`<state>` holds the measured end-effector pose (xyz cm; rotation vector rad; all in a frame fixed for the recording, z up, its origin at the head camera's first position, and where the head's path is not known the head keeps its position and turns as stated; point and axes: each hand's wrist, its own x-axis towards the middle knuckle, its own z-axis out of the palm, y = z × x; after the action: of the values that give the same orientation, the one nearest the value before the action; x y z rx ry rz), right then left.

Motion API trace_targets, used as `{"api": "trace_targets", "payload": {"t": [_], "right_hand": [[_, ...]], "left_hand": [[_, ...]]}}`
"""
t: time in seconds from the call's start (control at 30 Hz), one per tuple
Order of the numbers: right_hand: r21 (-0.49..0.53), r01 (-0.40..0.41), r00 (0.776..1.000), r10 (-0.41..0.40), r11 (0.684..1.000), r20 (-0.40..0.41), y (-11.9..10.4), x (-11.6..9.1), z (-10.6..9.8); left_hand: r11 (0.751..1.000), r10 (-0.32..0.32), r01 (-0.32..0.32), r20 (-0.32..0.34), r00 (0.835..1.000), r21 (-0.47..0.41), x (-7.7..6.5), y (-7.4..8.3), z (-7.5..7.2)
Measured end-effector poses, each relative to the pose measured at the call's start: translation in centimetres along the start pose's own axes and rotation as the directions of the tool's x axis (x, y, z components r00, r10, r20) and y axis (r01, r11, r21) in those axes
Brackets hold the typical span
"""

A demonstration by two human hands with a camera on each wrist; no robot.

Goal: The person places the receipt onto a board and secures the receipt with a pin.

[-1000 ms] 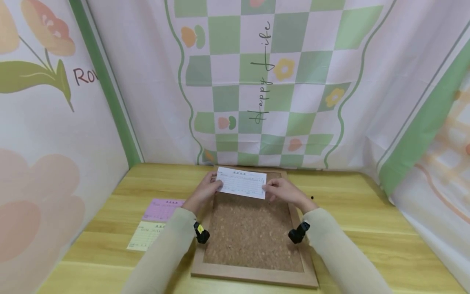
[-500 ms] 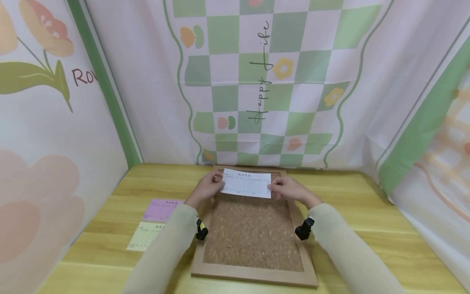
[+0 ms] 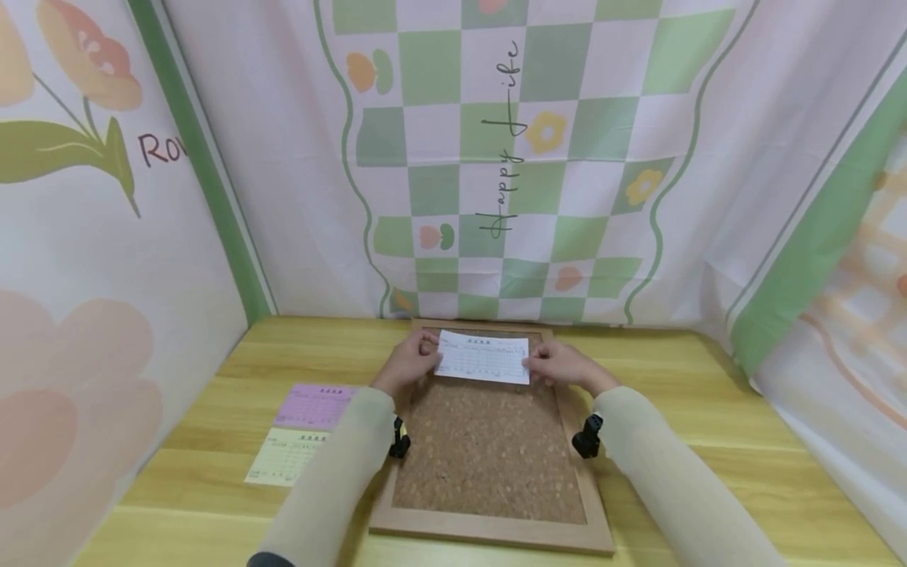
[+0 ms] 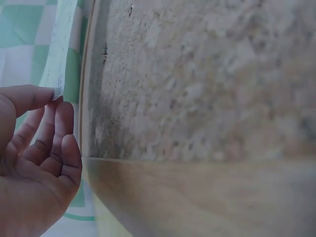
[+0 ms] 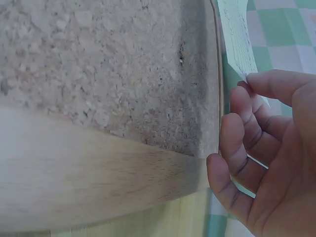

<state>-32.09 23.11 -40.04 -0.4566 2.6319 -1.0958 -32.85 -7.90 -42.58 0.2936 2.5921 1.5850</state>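
A white printed form slip (image 3: 483, 359) is stretched flat between both hands, above the far end of a wood-framed cork board (image 3: 489, 457). My left hand (image 3: 411, 361) pinches its left edge between thumb and forefinger. At the opposite edge, my right hand (image 3: 563, 365) pinches it the same way. In the left wrist view the slip (image 4: 59, 54) is seen nearly edge-on, its corner between the left hand's fingertips (image 4: 55, 95). The right wrist view shows the slip (image 5: 238, 42) apart from the cork, the other fingers loosely curled below it.
To the left of the board, a pink form slip (image 3: 312, 405) and a pale yellow one (image 3: 279, 458) lie on the wooden table (image 3: 708, 472); the left sleeve partly covers them. A patterned curtain (image 3: 496, 181) hangs right behind the board's far edge.
Both hands have carried the white slip to the right, and it now sits more centred over the board's far end. The pinch at each edge is kept.
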Motion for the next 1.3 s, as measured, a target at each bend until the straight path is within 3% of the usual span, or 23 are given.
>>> {"api": "trace_targets", "payload": {"t": [0.27, 0.47, 0.73, 1.07, 1.3], "right_hand": [[0.002, -0.07, 0.997, 0.07, 0.998, 0.017, 0.5, 0.7, 0.4], [-0.021, -0.112, 0.993, 0.112, 0.994, 0.026, 1.1, 1.1, 0.6], [-0.052, -0.119, 0.993, 0.12, 0.992, 0.018, 0.8, 1.0, 0.7], [-0.097, -0.176, 0.984, 0.178, 0.98, 0.021, 1.2, 1.3, 0.9], [-0.078, -0.186, 0.982, 0.187, 0.979, 0.01, 1.0, 1.5, 1.3]], "left_hand": [[0.998, -0.019, 0.019, -0.001, 1.0, 0.058, 0.7, -0.5, 0.5], [0.997, 0.005, -0.005, -0.006, 1.0, 0.081, 1.2, -0.7, 0.9], [0.997, -0.014, 0.016, -0.015, 1.0, 0.077, 0.7, 0.1, 1.2], [0.993, 0.023, -0.019, -0.033, 0.999, 0.116, 1.1, -0.3, 1.9], [0.987, -0.014, 0.02, -0.035, 0.999, 0.158, 0.6, 0.1, 1.5]]}}
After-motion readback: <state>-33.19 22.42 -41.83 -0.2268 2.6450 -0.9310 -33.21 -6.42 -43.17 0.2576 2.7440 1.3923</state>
